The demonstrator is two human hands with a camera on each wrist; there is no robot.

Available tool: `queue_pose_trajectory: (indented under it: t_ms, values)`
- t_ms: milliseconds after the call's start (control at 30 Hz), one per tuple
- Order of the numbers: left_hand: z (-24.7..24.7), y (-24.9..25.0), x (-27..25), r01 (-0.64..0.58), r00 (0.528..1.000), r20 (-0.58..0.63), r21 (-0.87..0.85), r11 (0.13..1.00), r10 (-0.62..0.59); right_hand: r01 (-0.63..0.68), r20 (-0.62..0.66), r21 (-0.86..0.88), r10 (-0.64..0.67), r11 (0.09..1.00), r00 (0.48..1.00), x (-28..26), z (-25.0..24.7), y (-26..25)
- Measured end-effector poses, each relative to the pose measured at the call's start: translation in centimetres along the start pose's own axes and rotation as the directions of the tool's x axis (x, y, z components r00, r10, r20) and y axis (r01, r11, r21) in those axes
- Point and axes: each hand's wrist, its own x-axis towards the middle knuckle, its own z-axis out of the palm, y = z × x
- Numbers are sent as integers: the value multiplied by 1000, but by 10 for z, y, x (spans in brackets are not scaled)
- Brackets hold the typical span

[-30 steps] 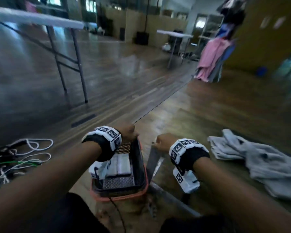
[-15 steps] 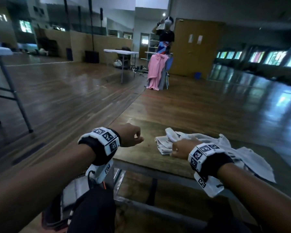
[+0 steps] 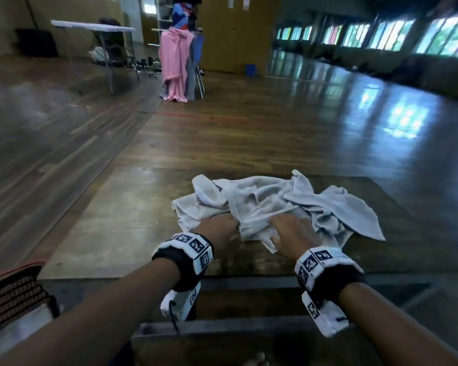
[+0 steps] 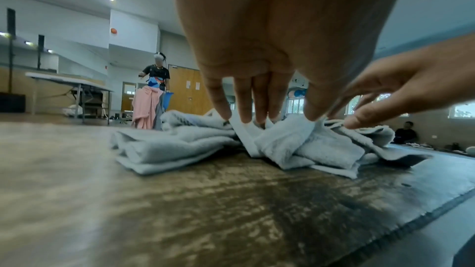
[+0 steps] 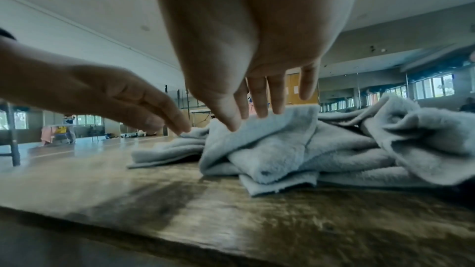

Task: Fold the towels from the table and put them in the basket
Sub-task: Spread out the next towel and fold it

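Note:
A heap of crumpled pale grey towels point(image 3: 270, 199) lies on the low wooden table point(image 3: 132, 223), toward its far right. My left hand point(image 3: 218, 229) is at the heap's near left edge; in the left wrist view its fingertips point(image 4: 257, 113) and thumb pinch a raised fold and a white hem of a towel point(image 4: 180, 141). My right hand point(image 3: 288, 231) lies on top of the heap with straight fingers. In the right wrist view those fingers point(image 5: 262, 109) touch a towel's point(image 5: 334, 149) upstanding edge. The basket's point(image 3: 13, 291) dark mesh wall with an orange rim shows at the lower left.
The table's bare left half stretches toward the basket. Metal frame bars point(image 3: 222, 328) run under the near edge. Across the wood floor stand a folding table point(image 3: 90, 25), a chair draped in pink cloth point(image 3: 173, 64) and a person behind it.
My view swung from the basket on the floor up to the table. Both hands, curled in fists before, moved forward onto the towel heap, and the left one took hold of a fold.

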Motion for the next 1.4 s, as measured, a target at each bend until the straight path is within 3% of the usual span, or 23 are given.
queue_pose_trajectory:
  t_ms: [200,333,500,667,800,933,1100,1267,1400]
  values:
    - [26,6,49,58,994,-95,-44,997,-62,18,-97,-126,-31,992,995,29,30,8]
    - [27,0,54,-2,996,-89,40,999,6,33,-116,-190,-56,981,992,31,35,17]
    - [23,-4,30,-222,974,89,214,951,207,135,40,-141,-131,981,991,10,22,33]
    - [9,3,8,-226,973,106,242,944,205,121,84,-162,-109,979,991,-22,-5,48]
    - [-15,20,-2,-207,975,-17,314,927,224,88,20,-207,-86,974,996,-44,-42,57]
    - [-64,31,-3,-124,949,-216,411,903,229,27,-125,-223,-56,975,991,-60,-101,69]
    - [-136,41,-2,40,870,-459,427,903,179,-24,-318,-129,-18,991,948,-68,-186,78]
    - [-198,32,-10,218,825,-565,369,903,32,-110,-492,-84,55,990,869,-81,-261,92]
    - [-250,26,-29,230,713,-697,335,914,76,-42,-599,117,104,992,794,-94,-309,99]
